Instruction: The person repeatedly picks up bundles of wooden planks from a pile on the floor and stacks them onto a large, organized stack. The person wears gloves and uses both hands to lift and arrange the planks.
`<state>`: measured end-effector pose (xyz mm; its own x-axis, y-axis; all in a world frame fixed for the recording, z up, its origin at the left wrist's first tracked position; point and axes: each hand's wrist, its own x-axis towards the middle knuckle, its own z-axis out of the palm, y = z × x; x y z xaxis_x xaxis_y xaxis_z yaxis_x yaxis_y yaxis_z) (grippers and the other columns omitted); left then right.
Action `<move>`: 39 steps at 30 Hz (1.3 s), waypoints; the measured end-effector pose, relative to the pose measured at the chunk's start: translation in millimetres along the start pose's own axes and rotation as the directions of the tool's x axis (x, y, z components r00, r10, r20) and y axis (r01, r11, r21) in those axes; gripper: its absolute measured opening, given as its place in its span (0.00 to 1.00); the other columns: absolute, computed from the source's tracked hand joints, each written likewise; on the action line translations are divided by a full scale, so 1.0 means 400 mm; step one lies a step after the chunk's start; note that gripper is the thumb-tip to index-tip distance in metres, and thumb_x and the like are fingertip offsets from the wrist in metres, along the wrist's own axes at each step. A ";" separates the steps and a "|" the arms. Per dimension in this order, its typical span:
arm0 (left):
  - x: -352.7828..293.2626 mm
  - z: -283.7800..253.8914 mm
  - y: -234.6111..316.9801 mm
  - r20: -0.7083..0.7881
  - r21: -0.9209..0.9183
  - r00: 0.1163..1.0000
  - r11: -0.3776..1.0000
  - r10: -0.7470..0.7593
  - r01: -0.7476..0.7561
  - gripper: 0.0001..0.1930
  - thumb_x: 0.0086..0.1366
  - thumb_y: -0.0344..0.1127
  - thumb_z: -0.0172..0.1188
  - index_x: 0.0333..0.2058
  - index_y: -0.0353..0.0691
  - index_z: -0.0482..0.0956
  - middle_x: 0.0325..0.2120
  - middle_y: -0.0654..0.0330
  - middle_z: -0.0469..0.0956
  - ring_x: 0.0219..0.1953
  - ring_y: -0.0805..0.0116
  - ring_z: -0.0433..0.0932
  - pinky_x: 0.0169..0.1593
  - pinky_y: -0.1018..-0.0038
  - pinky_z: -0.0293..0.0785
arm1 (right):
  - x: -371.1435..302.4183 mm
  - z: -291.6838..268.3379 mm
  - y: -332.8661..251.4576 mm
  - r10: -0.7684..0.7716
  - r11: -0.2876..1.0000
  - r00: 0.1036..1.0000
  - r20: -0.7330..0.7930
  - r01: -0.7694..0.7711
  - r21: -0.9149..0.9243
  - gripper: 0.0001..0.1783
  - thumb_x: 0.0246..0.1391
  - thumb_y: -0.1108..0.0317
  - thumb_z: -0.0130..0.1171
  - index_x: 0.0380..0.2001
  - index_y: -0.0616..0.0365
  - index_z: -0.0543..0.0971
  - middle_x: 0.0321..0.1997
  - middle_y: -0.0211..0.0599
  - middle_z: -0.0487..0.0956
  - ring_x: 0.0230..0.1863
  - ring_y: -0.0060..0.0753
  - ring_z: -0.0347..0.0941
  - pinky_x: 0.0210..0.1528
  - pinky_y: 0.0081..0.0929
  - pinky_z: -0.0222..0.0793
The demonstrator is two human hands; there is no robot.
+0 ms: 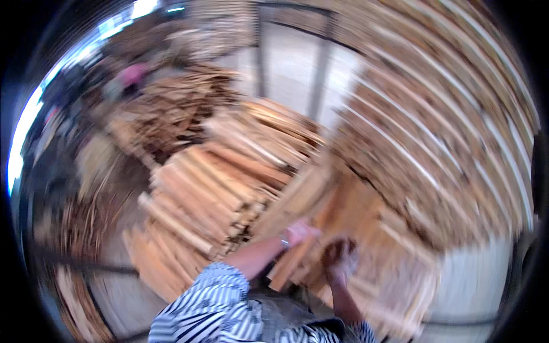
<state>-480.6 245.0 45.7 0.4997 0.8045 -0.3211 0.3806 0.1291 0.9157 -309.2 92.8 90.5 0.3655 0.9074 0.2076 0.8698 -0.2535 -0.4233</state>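
Motion blurs the whole view. My left hand point(302, 232), with a band at the wrist, is at the upper end of a short reddish-brown wood strip point(290, 267) and appears closed on it. To its right, my right hand point(341, 258) hovers over or rests on a brown wooden surface point(357, 197); its fingers look curled but are smeared, and whatever they may hold cannot be made out. Left of my hands lies a large pile of light wood strips point(194, 183), laid side by side in bundles.
Tall stacks of thin wood sheets or strips point(423, 137) rise on the right. More wood pieces point(177, 106) are heaped at the far left. Dark metal frame posts point(320, 80) stand at the back. Pale wood pieces point(389, 291) lie at the near right.
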 end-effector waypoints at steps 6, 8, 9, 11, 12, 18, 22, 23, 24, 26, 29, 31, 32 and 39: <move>-0.129 0.207 0.102 0.134 -0.689 0.979 0.724 0.152 -0.018 0.31 0.66 0.43 0.67 0.64 0.36 0.69 0.49 0.55 0.81 0.52 0.62 0.81 0.53 0.66 0.79 | -0.087 0.037 0.094 0.285 0.945 0.957 0.049 -0.272 -0.180 0.32 0.64 0.46 0.53 0.66 0.49 0.68 0.75 0.59 0.57 0.74 0.66 0.53 0.72 0.58 0.54; -0.192 0.227 0.124 0.081 -0.823 0.973 0.566 0.215 -0.056 0.32 0.69 0.39 0.65 0.67 0.38 0.65 0.49 0.55 0.81 0.52 0.66 0.80 0.53 0.69 0.80 | -0.107 0.045 0.134 0.199 0.976 0.979 0.052 -0.193 -0.101 0.31 0.65 0.47 0.53 0.65 0.49 0.70 0.74 0.60 0.58 0.74 0.66 0.54 0.71 0.57 0.55; -0.228 0.235 0.135 -0.006 -0.735 0.980 0.664 0.197 -0.138 0.32 0.70 0.36 0.63 0.69 0.39 0.62 0.49 0.55 0.80 0.51 0.67 0.80 0.53 0.71 0.80 | -0.110 0.050 0.149 0.109 0.994 0.994 0.031 -0.108 -0.026 0.30 0.65 0.48 0.53 0.65 0.49 0.70 0.74 0.60 0.58 0.74 0.66 0.55 0.71 0.57 0.55; -0.326 0.236 0.135 -0.068 -0.803 0.953 0.551 0.294 -0.227 0.33 0.70 0.32 0.63 0.70 0.42 0.59 0.45 0.54 0.80 0.47 0.72 0.79 0.48 0.77 0.80 | -0.131 0.048 0.176 0.029 1.000 0.997 0.069 -0.028 -0.013 0.29 0.65 0.49 0.54 0.64 0.49 0.72 0.73 0.60 0.59 0.72 0.66 0.57 0.70 0.56 0.58; -0.379 0.234 0.136 0.035 -0.888 0.973 0.455 0.229 -0.075 0.33 0.69 0.32 0.64 0.70 0.42 0.60 0.44 0.55 0.80 0.46 0.73 0.79 0.47 0.77 0.79 | -0.136 0.044 0.180 -0.055 0.998 0.997 0.052 0.054 0.034 0.28 0.64 0.49 0.54 0.63 0.49 0.73 0.73 0.61 0.60 0.72 0.66 0.58 0.69 0.56 0.59; -0.683 0.267 0.200 -0.455 -0.390 0.889 0.888 0.043 -0.243 0.32 0.60 0.39 0.70 0.62 0.40 0.70 0.44 0.55 0.83 0.41 0.64 0.81 0.49 0.68 0.77 | -0.127 0.019 0.164 -0.334 0.940 0.942 -0.028 0.331 -0.086 0.26 0.66 0.55 0.55 0.63 0.52 0.72 0.72 0.63 0.63 0.71 0.67 0.60 0.67 0.58 0.61; -0.863 0.252 0.238 -0.847 0.050 0.453 0.890 0.278 -0.453 0.42 0.61 0.41 0.70 0.70 0.39 0.60 0.51 0.48 0.79 0.50 0.59 0.79 0.56 0.67 0.76 | -0.095 0.054 0.131 -0.606 0.784 0.790 -0.093 0.613 0.101 0.28 0.69 0.56 0.52 0.67 0.56 0.69 0.72 0.64 0.63 0.70 0.69 0.61 0.68 0.61 0.61; -0.918 0.243 0.236 -0.885 0.038 0.406 0.905 0.227 -0.424 0.43 0.61 0.41 0.69 0.71 0.38 0.57 0.53 0.47 0.78 0.52 0.59 0.79 0.56 0.67 0.76 | -0.093 0.066 0.115 -0.665 0.717 0.735 -0.130 0.678 0.161 0.28 0.69 0.56 0.53 0.67 0.56 0.69 0.72 0.64 0.63 0.70 0.69 0.62 0.68 0.61 0.61; -0.975 0.238 0.230 -0.918 0.029 0.352 0.916 0.184 -0.401 0.45 0.62 0.42 0.69 0.72 0.37 0.54 0.54 0.47 0.77 0.54 0.58 0.78 0.57 0.67 0.76 | -0.096 0.078 0.096 -0.697 0.646 0.688 -0.202 0.725 0.239 0.28 0.69 0.56 0.53 0.67 0.56 0.69 0.71 0.64 0.63 0.69 0.69 0.62 0.68 0.60 0.61; -1.094 0.247 0.212 -0.985 -0.039 0.171 0.930 0.026 -0.365 0.46 0.61 0.38 0.71 0.72 0.35 0.52 0.52 0.49 0.78 0.53 0.62 0.79 0.55 0.66 0.78 | -0.122 0.094 0.041 -0.736 0.614 0.652 -0.180 0.756 0.229 0.26 0.69 0.59 0.54 0.65 0.57 0.71 0.70 0.64 0.66 0.68 0.68 0.64 0.68 0.58 0.63; -1.263 0.258 0.175 -0.953 -0.018 -0.288 0.962 -0.099 -0.271 0.42 0.62 0.35 0.71 0.69 0.36 0.55 0.48 0.54 0.78 0.50 0.66 0.79 0.54 0.70 0.78 | -0.218 0.057 -0.066 -0.823 0.413 0.506 -0.257 0.845 0.340 0.24 0.68 0.64 0.55 0.63 0.62 0.72 0.69 0.61 0.68 0.65 0.65 0.68 0.65 0.54 0.67; -1.351 0.266 0.133 -0.829 0.047 -0.487 0.832 -0.277 -0.553 0.35 0.64 0.34 0.70 0.65 0.37 0.61 0.45 0.59 0.78 0.47 0.70 0.78 0.53 0.71 0.77 | -0.302 0.017 -0.141 -0.900 0.365 0.430 -0.064 0.828 0.426 0.24 0.68 0.59 0.55 0.63 0.58 0.74 0.68 0.61 0.69 0.64 0.65 0.68 0.66 0.57 0.65; -1.399 0.269 0.102 -0.775 -0.012 -0.522 0.834 -0.356 -0.551 0.32 0.65 0.32 0.69 0.63 0.39 0.63 0.44 0.59 0.78 0.46 0.69 0.79 0.51 0.71 0.78 | -0.351 -0.002 -0.180 -0.932 0.326 0.363 0.014 0.816 0.477 0.25 0.67 0.57 0.55 0.63 0.56 0.75 0.67 0.61 0.69 0.64 0.65 0.68 0.66 0.59 0.64; -1.781 0.292 -0.289 -0.577 -0.465 -0.322 0.626 -0.750 -0.626 0.22 0.63 0.37 0.68 0.54 0.41 0.75 0.44 0.54 0.81 0.43 0.60 0.82 0.49 0.64 0.81 | -0.852 0.150 -0.403 -0.994 0.081 -0.017 0.110 0.563 0.822 0.27 0.46 0.75 0.61 0.54 0.61 0.76 0.57 0.57 0.76 0.56 0.60 0.74 0.60 0.40 0.72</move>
<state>-789.8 -410.6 140.3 -0.8956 -0.0213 -0.4443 -0.4362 -0.1527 0.8868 -593.9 -155.6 35.0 -0.9072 0.2730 0.3200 0.0039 0.7661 -0.6427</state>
